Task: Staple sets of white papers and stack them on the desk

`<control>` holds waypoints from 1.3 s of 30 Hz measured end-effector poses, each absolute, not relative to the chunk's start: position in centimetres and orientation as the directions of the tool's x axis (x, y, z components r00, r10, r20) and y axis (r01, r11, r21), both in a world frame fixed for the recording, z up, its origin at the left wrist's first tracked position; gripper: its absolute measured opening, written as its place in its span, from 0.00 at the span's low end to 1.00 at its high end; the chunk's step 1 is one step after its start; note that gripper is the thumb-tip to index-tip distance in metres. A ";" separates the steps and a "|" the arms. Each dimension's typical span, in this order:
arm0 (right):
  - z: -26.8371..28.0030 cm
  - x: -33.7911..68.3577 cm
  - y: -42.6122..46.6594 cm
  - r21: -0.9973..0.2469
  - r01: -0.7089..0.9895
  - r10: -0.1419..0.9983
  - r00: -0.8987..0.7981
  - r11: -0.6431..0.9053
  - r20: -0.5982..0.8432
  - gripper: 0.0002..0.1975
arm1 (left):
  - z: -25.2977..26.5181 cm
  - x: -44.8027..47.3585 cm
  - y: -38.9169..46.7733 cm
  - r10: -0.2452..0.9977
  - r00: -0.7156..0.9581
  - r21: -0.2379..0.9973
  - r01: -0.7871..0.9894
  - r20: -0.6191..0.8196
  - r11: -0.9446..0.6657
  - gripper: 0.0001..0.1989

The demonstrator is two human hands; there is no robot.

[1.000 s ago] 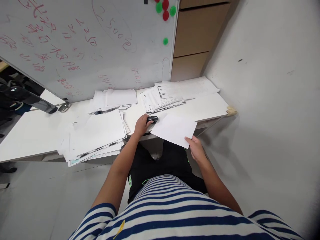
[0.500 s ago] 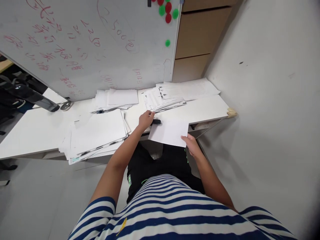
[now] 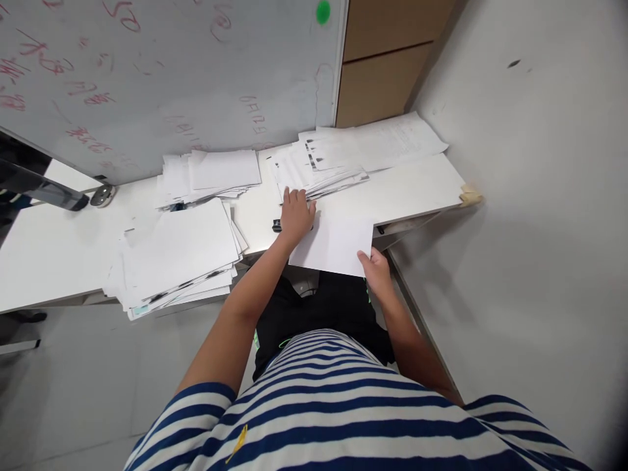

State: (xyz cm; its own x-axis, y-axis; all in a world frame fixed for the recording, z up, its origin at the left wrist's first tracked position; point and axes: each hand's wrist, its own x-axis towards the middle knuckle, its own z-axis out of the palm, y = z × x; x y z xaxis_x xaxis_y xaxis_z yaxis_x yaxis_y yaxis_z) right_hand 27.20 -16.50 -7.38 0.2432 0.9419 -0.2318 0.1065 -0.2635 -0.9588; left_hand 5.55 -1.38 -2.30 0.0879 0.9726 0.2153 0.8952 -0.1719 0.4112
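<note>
In the head view, the right hand (image 3: 377, 269) pinches the edge of a white sheet (image 3: 338, 242) that sticks out over the front of the tabletop (image 3: 417, 186), while the left hand (image 3: 297, 214) lies over a small black tool (image 3: 277, 226), hiding most of it, so I can't tell if it grips. The step seems to be lining up sheet and tool, and the next move calls for keeping the sheet still. A paper pile (image 3: 292, 168) just behind the left hand leaves little room, and a big stack (image 3: 186, 242) sits to the left.

pale wall (image 3: 534, 196), grey floor (image 3: 93, 379)
</note>
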 end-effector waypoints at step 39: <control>-2.2 32.7 -19.4 -0.928 -0.238 0.873 0.335 -0.285 -0.354 0.18 | -4.7 0.4 -8.3 0.948 -0.004 0.364 0.924 0.318 -0.118 0.21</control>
